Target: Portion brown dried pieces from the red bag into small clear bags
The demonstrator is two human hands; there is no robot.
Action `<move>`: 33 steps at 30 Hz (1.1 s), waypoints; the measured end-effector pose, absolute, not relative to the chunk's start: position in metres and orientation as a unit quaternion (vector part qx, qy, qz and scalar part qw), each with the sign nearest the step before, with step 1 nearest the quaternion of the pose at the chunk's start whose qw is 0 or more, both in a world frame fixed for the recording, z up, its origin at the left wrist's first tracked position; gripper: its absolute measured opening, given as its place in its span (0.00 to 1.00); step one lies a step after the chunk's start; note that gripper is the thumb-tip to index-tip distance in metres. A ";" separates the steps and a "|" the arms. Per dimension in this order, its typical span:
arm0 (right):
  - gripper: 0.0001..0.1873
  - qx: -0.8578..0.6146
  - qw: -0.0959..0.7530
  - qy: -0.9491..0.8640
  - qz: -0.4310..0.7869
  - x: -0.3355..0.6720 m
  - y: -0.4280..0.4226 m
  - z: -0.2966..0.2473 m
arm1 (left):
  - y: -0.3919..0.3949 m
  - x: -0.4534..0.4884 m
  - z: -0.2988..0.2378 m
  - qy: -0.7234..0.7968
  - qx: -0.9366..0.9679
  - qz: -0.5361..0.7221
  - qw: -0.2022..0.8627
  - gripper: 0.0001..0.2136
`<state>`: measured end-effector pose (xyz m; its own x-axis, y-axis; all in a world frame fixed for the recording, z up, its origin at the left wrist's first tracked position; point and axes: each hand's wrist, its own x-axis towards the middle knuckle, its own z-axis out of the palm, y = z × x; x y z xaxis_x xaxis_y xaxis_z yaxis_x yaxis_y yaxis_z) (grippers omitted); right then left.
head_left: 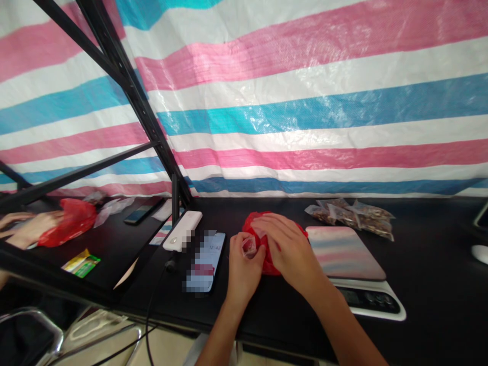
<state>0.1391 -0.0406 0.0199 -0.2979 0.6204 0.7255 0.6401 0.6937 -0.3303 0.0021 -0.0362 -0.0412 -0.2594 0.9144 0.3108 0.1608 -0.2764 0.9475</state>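
Wrapped around a small clear plastic bag (249, 246), my left hand (244, 262) keeps its mouth facing up. My right hand (287, 249) arches over a red plastic bag (271, 262), fingers together and bent toward the clear bag. Whatever those fingertips grip is hidden. Right of the red bag lies a kitchen scale (346, 254) with a shiny square plate and a dark control panel. Behind the scale rest several small clear packets (353, 216) filled with brown dried pieces.
On the left are a phone (206, 262) with its screen lit and a white power bank (183, 231) with a black cable. A black metal frame (141, 112) rises there. Beyond it, another person's hand (38, 226) touches a second red bag (72, 223).
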 end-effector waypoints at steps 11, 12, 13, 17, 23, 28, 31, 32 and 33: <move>0.29 -0.568 0.245 -0.778 0.110 0.168 -0.033 0.004 | -0.038 -0.002 -0.037 0.536 0.573 0.528 0.323 0.11; 0.28 -0.571 0.242 -0.776 0.116 0.164 -0.033 0.003 | -0.037 -0.001 -0.038 0.532 0.574 0.529 0.328 0.12; 0.28 -0.569 0.242 -0.776 0.125 0.161 -0.032 0.003 | -0.037 0.000 -0.039 0.529 0.575 0.529 0.331 0.12; 0.29 -0.544 0.266 -0.775 0.178 0.153 -0.031 -0.003 | -0.037 0.002 -0.036 0.525 0.560 0.535 0.352 0.12; 0.26 -0.551 0.317 -0.734 0.237 0.154 -0.033 -0.006 | -0.038 0.001 -0.025 0.521 0.477 0.557 0.436 0.11; 0.25 -0.563 0.382 -0.691 0.244 0.163 -0.031 0.001 | -0.036 -0.004 -0.028 0.537 0.494 0.575 0.370 0.10; 0.20 -0.515 0.439 -0.702 0.222 0.163 -0.032 0.009 | -0.037 -0.004 -0.031 0.546 0.533 0.570 0.305 0.10; 0.18 -0.495 0.454 -0.710 0.212 0.161 -0.033 0.012 | -0.039 -0.003 -0.031 0.547 0.545 0.567 0.286 0.10; 0.17 -0.475 0.467 -0.719 0.201 0.158 -0.035 0.015 | -0.040 -0.001 -0.030 0.546 0.557 0.564 0.272 0.10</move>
<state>0.1585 -0.0345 0.0150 -0.1133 0.8701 0.4797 0.4953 0.4680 -0.7319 -0.0015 -0.0399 -0.0297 -0.2322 0.9141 0.3324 0.3012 -0.2573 0.9182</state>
